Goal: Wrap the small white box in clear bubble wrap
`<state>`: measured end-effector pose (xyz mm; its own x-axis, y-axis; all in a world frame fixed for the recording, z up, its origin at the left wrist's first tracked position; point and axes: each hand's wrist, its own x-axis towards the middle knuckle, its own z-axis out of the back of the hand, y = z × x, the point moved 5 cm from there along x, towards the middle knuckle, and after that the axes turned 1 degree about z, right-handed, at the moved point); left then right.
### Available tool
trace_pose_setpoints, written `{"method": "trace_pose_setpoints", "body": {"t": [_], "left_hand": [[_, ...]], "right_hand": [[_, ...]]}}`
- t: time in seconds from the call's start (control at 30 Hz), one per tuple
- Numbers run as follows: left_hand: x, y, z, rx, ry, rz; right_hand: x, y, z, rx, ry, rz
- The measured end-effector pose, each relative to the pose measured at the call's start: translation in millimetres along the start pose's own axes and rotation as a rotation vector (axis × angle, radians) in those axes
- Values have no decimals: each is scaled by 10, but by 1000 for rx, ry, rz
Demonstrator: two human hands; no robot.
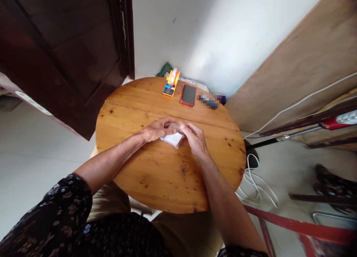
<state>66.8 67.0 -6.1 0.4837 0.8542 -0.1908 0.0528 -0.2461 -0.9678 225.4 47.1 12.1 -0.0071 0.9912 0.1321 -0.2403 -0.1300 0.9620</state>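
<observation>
We see our left hand [157,129] and our right hand [195,137] meeting near the middle of the round wooden desk [167,175], both closed on a small white packet [173,139] that lies between them. The left fingers [170,126] curl over the packet's upper edge from about nine o'clock, and the right fingers [186,128] pinch it from about three o'clock. The packet looks flat and pale, with a fine printed or gridded face; we cannot tell what it contains. Its lower corner sits at or just above the desk top, and we cannot tell whether it touches the wood.

At twelve o'clock from our hands, near the far rim of the desk, an orange and yellow tape dispenser [170,84] stands with its blue base toward us. Just beside it, toward one o'clock, a phone in a red case [188,95] lies flat with its dark screen up. Farther toward two o'clock a small dark object [208,100] lies near the rim, too blurred to name.

A dark wooden door [64,52] hangs at ten o'clock, a pale board [292,71] leans at two o'clock, and white cables [256,186] coil on the floor at four o'clock, well apart from the desk's things.
</observation>
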Motion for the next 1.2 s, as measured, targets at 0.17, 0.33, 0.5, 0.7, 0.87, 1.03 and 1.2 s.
{"method": "trace_pose_setpoints", "body": {"t": [0.17,0.33,0.5,0.7,0.87,1.03,1.2], "left_hand": [[8,4,8,49,14,-56],[12,3,16,113,11,-71],[-1,-41,17,180,-15,-89],[-5,-82,16,283,-98,-88],[4,-102,-8,360,-135,-124],[-3,-129,22,476,-197,-150],[-4,-112,116,315,-111,-93]], "right_hand": [[45,-64,-106,97,-26,-34],[69,-98,-89,78,-104,40],[75,-97,-59,36,-118,64],[40,-14,-71,-104,-43,173],[16,9,-39,-183,16,229],[-20,102,-43,-284,81,309],[-23,108,-50,-341,49,345]]}}
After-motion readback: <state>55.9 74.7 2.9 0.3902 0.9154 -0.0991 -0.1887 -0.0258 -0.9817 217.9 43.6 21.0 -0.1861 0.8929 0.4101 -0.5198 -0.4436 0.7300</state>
